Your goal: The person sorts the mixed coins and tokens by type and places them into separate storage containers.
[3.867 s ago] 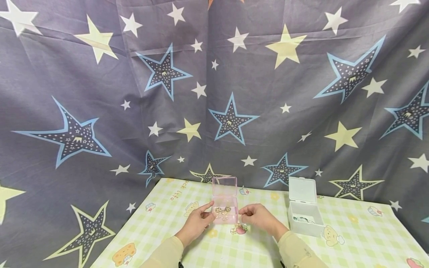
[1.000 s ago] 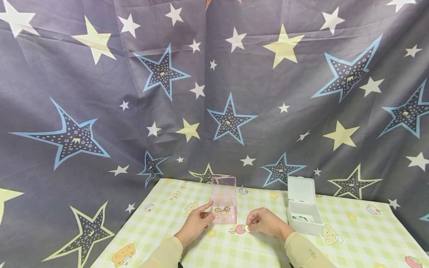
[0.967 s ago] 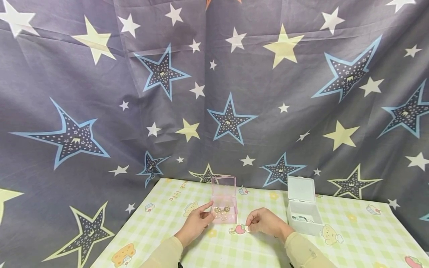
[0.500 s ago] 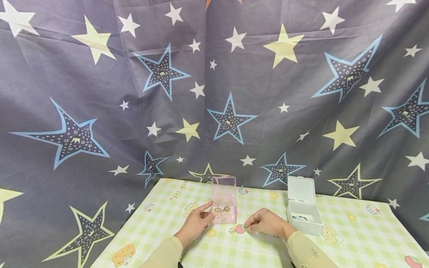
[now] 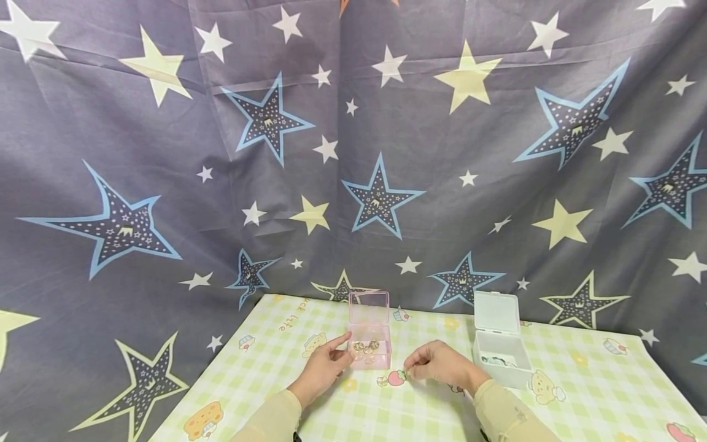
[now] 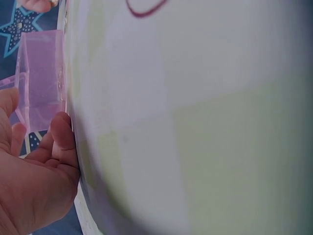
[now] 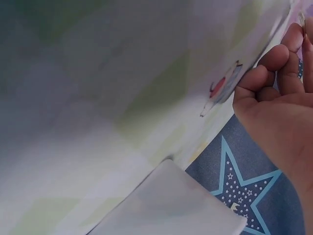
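My left hand is at the left side of the small clear pink box, its fingertips touching the wall. In the left wrist view, the left hand has its fingers beside the pink wall. The box's lid is raised, and several round gold-coloured pieces lie inside. To the right of the box, my right hand is low over the cloth. It pinches a small round gold-rimmed piece between thumb and fingertips. Another small gold piece lies on the cloth in front of the box.
A white box with its lid raised stands right of my right hand, with small greenish things inside. The table wears a green checked cloth with printed cartoons. Behind it hangs a grey star-patterned curtain.
Since the oldest frame, my right hand has moved from the pink box's right side down and right, taking up a gold piece from the cloth. The left hand stays put.
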`<state>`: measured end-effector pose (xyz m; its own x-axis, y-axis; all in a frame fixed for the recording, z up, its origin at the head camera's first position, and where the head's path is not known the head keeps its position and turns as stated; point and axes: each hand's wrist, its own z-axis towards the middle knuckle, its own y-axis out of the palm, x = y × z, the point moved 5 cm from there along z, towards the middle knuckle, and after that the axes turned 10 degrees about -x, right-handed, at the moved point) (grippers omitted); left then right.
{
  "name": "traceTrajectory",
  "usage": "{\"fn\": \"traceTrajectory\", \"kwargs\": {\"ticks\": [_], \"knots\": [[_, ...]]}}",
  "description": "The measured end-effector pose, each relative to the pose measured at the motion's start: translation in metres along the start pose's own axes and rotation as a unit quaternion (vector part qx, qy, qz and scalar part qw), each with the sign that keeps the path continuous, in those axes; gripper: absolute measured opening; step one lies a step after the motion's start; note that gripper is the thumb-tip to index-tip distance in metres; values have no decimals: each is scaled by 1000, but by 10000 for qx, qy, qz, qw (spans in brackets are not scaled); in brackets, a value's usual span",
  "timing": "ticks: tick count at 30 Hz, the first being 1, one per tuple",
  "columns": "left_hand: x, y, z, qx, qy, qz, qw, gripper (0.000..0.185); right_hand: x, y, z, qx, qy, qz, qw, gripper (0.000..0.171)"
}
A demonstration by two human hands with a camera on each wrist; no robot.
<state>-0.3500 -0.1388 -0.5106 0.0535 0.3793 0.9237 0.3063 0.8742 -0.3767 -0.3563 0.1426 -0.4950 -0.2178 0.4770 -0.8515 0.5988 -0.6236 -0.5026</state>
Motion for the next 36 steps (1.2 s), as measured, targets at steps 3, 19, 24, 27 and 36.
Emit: {"fn": "traceTrajectory", "kwargs": {"ticks": [3,19,24,27,36], "knots": [[0,0,0,-8,-11,20,10000,61,-2,-4,2,99,9,13,9999,21],[-1,0,0,-6,-10,3,10000,63,-16,-9,18,663,-158,892,9937,34],[-1,0,1,-35,31,-41,10000,62,-16,-5,27,697,-232,1094,9913,36],[-1,-1,1,-41,56,-60,10000,62,-16,-2,30,715,-240,1114,9909,35],[-2,-1,2,2,71,34,10000,62,-19,5,33,728,-147,1267,9892,36]]}}
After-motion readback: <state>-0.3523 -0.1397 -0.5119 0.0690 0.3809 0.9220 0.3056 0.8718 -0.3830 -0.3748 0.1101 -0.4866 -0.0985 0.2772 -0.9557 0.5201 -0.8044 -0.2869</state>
